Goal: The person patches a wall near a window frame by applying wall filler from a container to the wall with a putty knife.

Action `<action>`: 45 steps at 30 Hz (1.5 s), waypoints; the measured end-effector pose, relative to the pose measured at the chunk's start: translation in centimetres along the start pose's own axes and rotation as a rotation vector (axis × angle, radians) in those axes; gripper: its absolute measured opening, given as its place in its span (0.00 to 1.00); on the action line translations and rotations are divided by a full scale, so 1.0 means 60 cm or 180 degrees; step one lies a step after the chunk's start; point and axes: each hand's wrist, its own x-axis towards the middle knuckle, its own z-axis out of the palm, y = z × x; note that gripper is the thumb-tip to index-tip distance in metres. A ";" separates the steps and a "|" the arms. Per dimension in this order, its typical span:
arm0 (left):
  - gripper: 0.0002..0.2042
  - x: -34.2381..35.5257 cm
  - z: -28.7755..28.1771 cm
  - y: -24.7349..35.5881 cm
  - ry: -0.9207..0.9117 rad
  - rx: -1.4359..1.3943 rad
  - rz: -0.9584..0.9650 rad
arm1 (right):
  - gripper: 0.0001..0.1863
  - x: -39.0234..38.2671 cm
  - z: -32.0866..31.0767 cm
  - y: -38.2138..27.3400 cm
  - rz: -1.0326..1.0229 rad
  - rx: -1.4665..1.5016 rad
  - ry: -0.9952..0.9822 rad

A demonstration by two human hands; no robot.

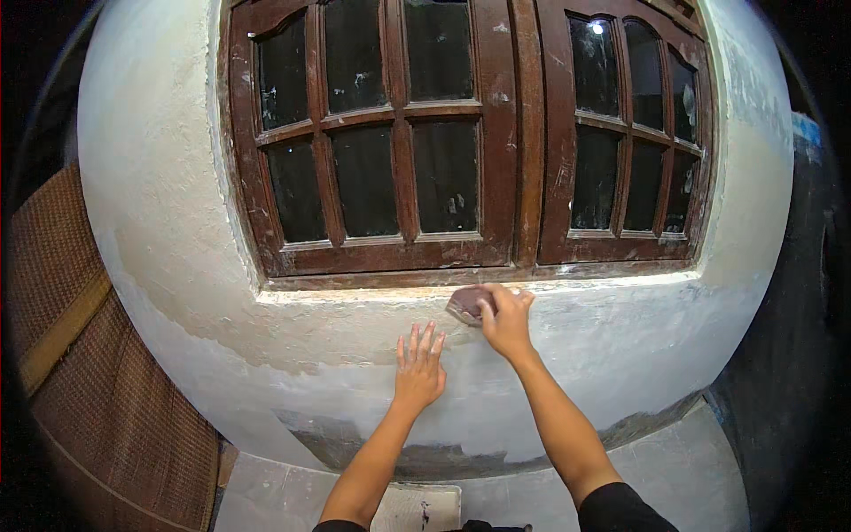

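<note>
Right fingers (502,297) gripping a thin brown sheet (466,304), left fingers (426,342) spread against rough, patchy plaster wall (328,332)

Left hand (420,377) flat — right hand (508,324) higher, in a pinch

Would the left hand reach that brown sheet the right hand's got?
Probably yes: the left hand is below and left of the brown sheet, with only wall showing between; the right hand covers its right side.
</note>
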 end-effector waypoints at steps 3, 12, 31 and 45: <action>0.37 0.000 -0.005 -0.009 0.0048 0.0073 -0.0019 | 0.13 0.006 -0.027 0.008 0.0558 -0.0069 0.0403; 0.37 0.007 -0.014 0.003 0.0013 0.0112 -0.0002 | 0.13 -0.010 0.000 0.008 0.0515 0.0039 0.0596; 0.37 0.001 -0.024 -0.011 -0.0025 0.0111 0.0027 | 0.17 -0.034 0.011 -0.017 0.0729 0.0132 0.0324; 0.37 -0.006 -0.021 -0.012 0.0118 -0.0073 -0.0077 | 0.15 -0.028 -0.011 0.014 0.1676 0.0864 0.0812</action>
